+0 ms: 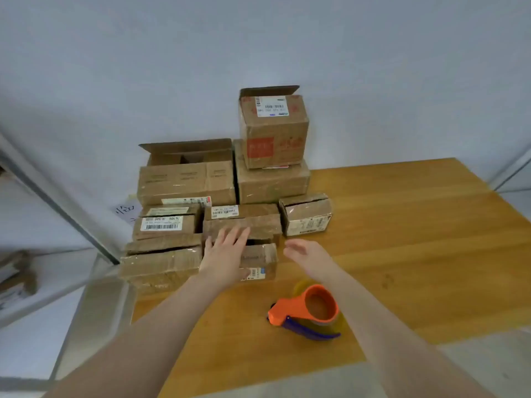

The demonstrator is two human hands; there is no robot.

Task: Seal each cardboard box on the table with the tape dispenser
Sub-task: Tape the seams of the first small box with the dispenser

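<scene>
Head view. Landmark: orange and blue plastic tape dispenser (pixel 306 313), loaded with a brownish tape roll. It lies on the light wooden table (pixel 416 225), and neither hand touches it.

Left hand (pixel 227 254): beyond the dispenser and to its left, palm down, fingers straight and spread. It lies over the left part of a small brown cardboard box (pixel 260 261) with a white barcode label. Nothing is pinched; whether the palm presses down cannot be told.

Right hand (pixel 307 255): straight beyond the dispenser, just right of the small box and apart from it. Fingers loosely extended, motion-blurred, holding nothing.

Remaining boxes stand farther beyond the dispenser, clustered against the pale wall (pixel 258 38):
- Tall cardboard box with red print (pixel 273 133), farthest and highest, back flap raised. It sits on a wide taped cardboard box (pixel 273 182).
- Long cardboard box with open flaps (pixel 186 179), beyond and left of the dispenser, beside the wide taped box.
- Squat cardboard box with a white printed label (pixel 307 215), directly beyond the dispenser, past the right hand, at the cluster's right edge.
- Flat battered cardboard box (pixel 161 264), far left of the dispenser, top flaps gaping.
</scene>
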